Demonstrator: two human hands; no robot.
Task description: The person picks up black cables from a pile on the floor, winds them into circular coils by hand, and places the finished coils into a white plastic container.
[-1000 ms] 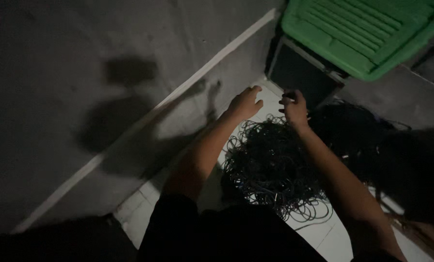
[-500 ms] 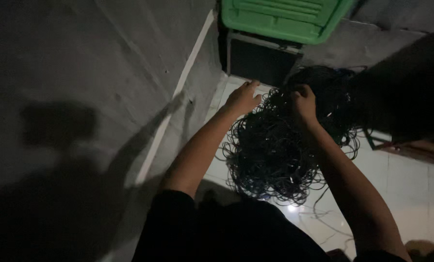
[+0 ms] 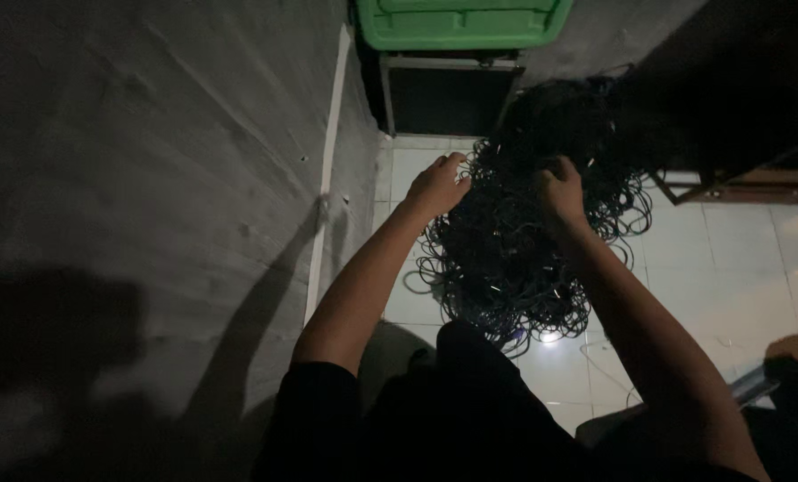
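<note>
Gripping a tangle of black cable (image 3: 515, 259) on the tiled floor (image 3: 729, 259).
Left hand (image 3: 436, 186) clenched at its left edge; right hand (image 3: 561, 192) grasping strands, green bin (image 3: 461, 22) beyond.

You have one view only, from the camera on your head, looking steeply down past your chest and both forearms to the tiled floor (image 3: 729, 268). It sits close: your left hand (image 3: 436, 186) and right hand (image 3: 561, 192) fall near mid-frame over the tangle of black cable (image 3: 506, 268). The grey wall (image 3: 149, 178) fills the left side; the green bin (image 3: 461, 22) marks the far, top edge.
</note>
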